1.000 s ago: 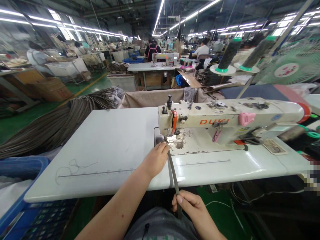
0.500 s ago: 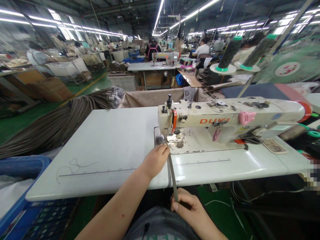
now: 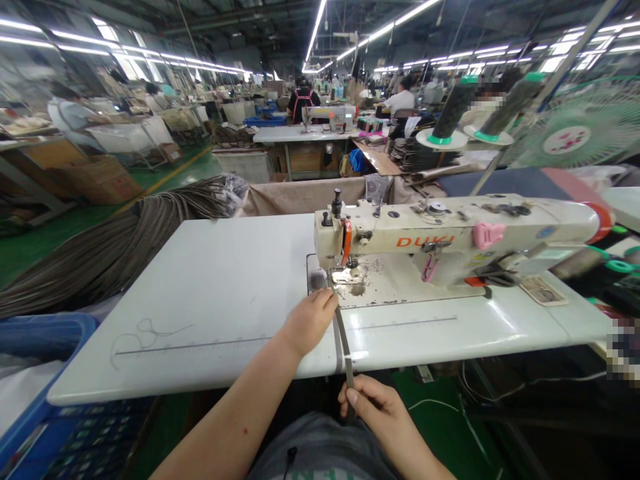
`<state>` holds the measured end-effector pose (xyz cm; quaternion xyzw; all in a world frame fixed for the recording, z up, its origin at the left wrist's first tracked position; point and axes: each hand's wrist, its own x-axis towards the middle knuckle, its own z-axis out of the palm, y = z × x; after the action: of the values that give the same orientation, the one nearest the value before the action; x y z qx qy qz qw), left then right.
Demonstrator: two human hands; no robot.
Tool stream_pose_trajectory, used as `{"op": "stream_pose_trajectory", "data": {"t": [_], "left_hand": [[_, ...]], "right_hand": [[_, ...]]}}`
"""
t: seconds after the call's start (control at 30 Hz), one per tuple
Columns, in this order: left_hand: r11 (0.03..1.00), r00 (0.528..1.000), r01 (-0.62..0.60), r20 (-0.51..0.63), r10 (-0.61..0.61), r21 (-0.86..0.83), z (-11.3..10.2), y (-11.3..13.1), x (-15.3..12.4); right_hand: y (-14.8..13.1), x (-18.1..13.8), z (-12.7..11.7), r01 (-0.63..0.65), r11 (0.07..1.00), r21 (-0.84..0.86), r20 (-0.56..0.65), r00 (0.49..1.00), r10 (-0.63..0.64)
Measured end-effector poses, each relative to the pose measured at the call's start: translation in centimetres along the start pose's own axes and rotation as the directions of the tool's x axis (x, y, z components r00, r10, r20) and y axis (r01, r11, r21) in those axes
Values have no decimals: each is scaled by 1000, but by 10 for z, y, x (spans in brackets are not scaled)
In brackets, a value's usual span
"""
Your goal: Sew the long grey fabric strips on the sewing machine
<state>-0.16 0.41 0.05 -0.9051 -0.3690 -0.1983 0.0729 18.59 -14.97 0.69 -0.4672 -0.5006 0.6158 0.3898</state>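
Note:
A narrow grey strap (image 3: pixel 344 341) runs from the needle area of a cream sewing machine (image 3: pixel 450 237) down over the white table's (image 3: pixel 215 293) front edge. My left hand (image 3: pixel 311 320) rests on the table with its fingers curled against the strap's upper end, right by the presser foot. My right hand (image 3: pixel 375 408) is below the table edge, above my lap, pinching the strap's lower end between thumb and fingers.
A big bundle of dark straps (image 3: pixel 115 247) lies off the table's left side. A blue crate (image 3: pixel 45 393) stands at the lower left. Thread cones (image 3: pixel 450 110) and a green fan (image 3: pixel 575 130) are behind the machine. Other people work at far tables.
The strap has fed toward the needle, so less of it hangs below the table. My right hand has risen slightly with its end. My left hand stays in place.

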Motion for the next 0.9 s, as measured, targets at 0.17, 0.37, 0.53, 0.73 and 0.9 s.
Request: {"op": "stream_pose_trajectory", "data": {"t": [0.17, 0.37, 0.53, 0.73, 0.9], "left_hand": [[1000, 999, -11, 31, 11, -8, 1, -1, 1], [1000, 1000, -7, 10, 7, -18, 3, -2, -1], [1000, 1000, 13, -14, -14, -22, 2, -1, -2], [1000, 1000, 18, -5, -18, -22, 3, -2, -3], [999, 1000, 3, 6, -3, -35, 7, -4, -4]], "right_hand": [[-1, -1, -1, 0, 1000, -12, 11, 1000, 0], [-4, -2, -2, 13, 999, -38, -1, 1000, -13], [-6, -3, -1, 14, 998, -57, 1, 1000, -14], [-7, -3, -3, 21, 999, -47, -3, 1000, -21], [-6, -3, -3, 7, 1000, -17, 7, 1000, -7]]}}
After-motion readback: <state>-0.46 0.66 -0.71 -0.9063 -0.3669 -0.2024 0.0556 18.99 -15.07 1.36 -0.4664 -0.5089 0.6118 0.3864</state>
